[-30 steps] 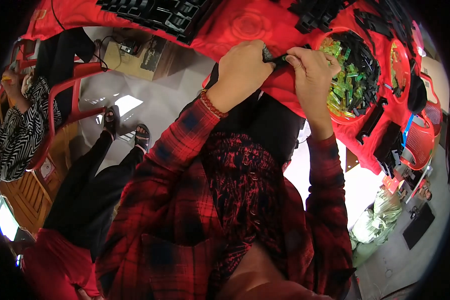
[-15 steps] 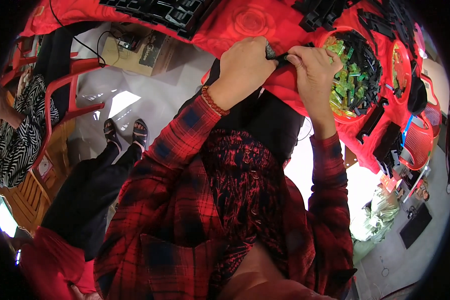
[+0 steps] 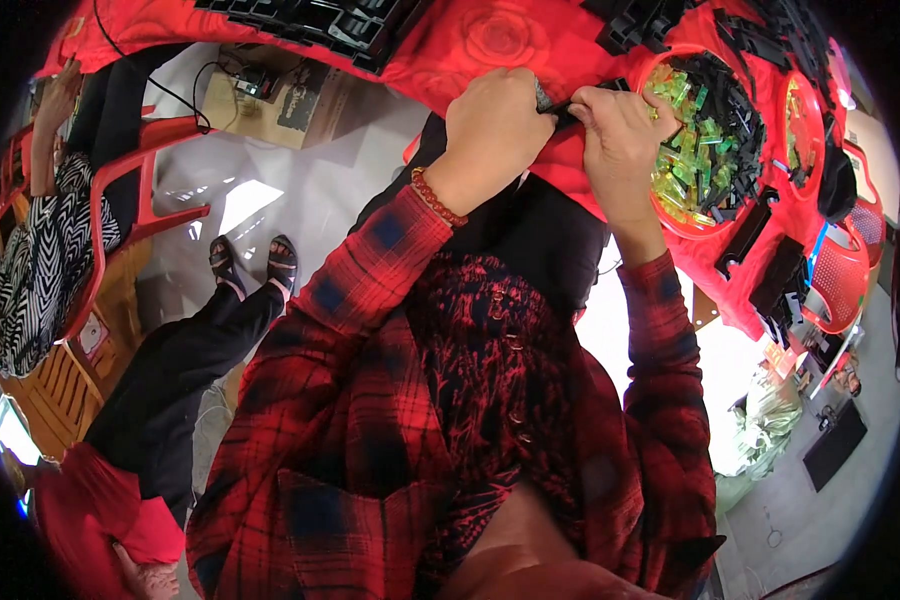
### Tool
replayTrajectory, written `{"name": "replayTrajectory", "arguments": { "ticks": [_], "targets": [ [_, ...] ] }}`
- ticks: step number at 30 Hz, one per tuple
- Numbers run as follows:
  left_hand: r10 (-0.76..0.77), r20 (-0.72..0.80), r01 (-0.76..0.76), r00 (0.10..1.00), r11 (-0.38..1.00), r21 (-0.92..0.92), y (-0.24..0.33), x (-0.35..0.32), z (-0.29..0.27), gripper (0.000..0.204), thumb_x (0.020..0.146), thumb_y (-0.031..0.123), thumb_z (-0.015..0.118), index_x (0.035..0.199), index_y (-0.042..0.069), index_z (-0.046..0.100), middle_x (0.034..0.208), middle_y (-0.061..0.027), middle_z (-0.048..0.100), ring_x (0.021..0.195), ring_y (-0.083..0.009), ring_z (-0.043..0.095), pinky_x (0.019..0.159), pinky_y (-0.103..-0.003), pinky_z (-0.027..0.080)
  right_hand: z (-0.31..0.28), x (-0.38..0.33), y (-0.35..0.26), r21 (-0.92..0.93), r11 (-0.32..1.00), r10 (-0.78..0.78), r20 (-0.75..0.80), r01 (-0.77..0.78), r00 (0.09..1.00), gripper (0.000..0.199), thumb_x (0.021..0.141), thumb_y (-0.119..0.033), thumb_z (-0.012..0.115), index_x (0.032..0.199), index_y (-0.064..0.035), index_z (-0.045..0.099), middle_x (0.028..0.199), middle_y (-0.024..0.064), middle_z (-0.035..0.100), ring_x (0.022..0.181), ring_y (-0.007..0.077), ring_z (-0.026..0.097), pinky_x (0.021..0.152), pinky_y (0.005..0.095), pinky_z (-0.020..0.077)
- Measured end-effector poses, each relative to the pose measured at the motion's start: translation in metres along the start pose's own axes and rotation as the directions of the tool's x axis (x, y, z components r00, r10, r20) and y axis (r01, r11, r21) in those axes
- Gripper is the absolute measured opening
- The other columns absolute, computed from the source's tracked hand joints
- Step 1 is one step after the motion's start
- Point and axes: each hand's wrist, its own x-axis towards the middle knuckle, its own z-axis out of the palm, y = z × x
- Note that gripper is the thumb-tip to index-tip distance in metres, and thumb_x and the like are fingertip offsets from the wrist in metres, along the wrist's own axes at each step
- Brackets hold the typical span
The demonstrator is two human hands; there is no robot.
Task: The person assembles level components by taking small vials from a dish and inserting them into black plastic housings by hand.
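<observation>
My left hand point(image 3: 498, 125) is closed in a fist over the red cloth at the table's near edge. A small grey, rough-looking piece point(image 3: 543, 96) pokes out beside its fingers; the rest of it is hidden in the grip. My right hand point(image 3: 620, 135) is closed close beside it, thumb and fingers pinching a dark thin piece point(image 3: 566, 107) that spans the gap between both hands. Right of that hand stands a round red basin point(image 3: 692, 230) filled with yellow-green translucent pieces point(image 3: 685, 175) and black plastic pieces point(image 3: 725, 140).
Black plastic trays point(image 3: 345, 25) lie at the far left of the table, with more black parts point(image 3: 638, 22) at the far right. A second red basin point(image 3: 815, 125) stands beyond the first. On the left are red chairs point(image 3: 145, 165), a cardboard box point(image 3: 270, 105) and other people.
Both hands stay close together with the pieces; the right has shifted slightly left and the left slightly right. At the left, another person's arm has risen toward the table.
</observation>
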Motion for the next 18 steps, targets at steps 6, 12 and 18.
{"name": "replayTrajectory", "arguments": {
  "ticks": [6,12,18],
  "targets": [
    [0.015,0.05,-0.015,0.999,1.0,-0.018,0.004,-0.004,-0.006,0.027,0.079,0.023,0.072,0.09,0.0,0.064,0.093,-0.0173,0.065,0.094,-0.0365,0.062,0.075,-0.047,0.05,-0.005,0.0,0.0,-0.017,1.0,0.009,0.003,-0.009,1.0,0.011,0.081,-0.012,0.071,0.09,-0.0128,0.065,0.082,-0.0011,0.065,0.082,0.0171,0.061,0.095,0.0387,0.0335],
    [0.099,-0.004,-0.099,0.995,0.995,0.0,-0.004,-0.008,-0.004,0.032,0.082,0.025,0.071,0.087,-0.004,0.056,0.091,-0.0239,0.062,0.089,-0.0421,0.06,0.073,-0.048,0.046,-0.017,0.0,-0.003,0.115,0.982,0.162,-0.131,-0.147,0.978,0.014,0.084,-0.012,0.071,0.097,-0.0114,0.067,0.085,0.0032,0.066,0.084,0.0206,0.06,0.091,0.0373,0.0345],
    [-0.017,0.132,0.042,0.991,0.981,-0.191,0.002,-0.019,-0.016,0.028,0.089,0.021,0.065,0.089,-0.005,0.054,0.088,-0.021,0.063,0.085,-0.0371,0.063,0.071,-0.046,0.047,-0.033,0.001,-0.014,0.33,0.886,0.375,-0.094,-0.326,0.922,0.013,0.094,-0.012,0.066,0.103,-0.0031,0.066,0.089,0.0046,0.065,0.087,0.0129,0.059,0.08,0.0281,0.0455]
  ]
}}
